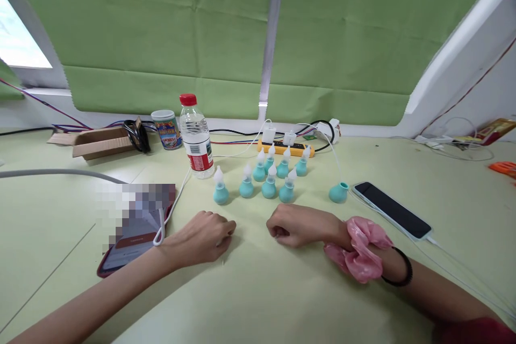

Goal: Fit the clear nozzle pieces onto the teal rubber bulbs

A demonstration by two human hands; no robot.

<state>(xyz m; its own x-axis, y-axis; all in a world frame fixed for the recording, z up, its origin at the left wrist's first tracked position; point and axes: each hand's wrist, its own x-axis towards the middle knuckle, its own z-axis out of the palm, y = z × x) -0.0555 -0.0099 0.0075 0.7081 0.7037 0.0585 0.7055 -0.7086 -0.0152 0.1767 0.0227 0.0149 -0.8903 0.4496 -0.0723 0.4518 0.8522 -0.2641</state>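
Green blinds (161,27) hang beyond a pale table (258,301), bright window (20,32) far left

I have the left hand (206,236) at seven o'clock and the right hand (299,226) at five, fingers curled in, both at the worktop (258,293). Just beyond them, around the dial's centre, eight teal bulbs (269,188) with pale tips stand upright. At four o'clock I see an open-mouthed bulb (337,193) beside a phone (393,209); at nine, a red-capped bottle (198,140).
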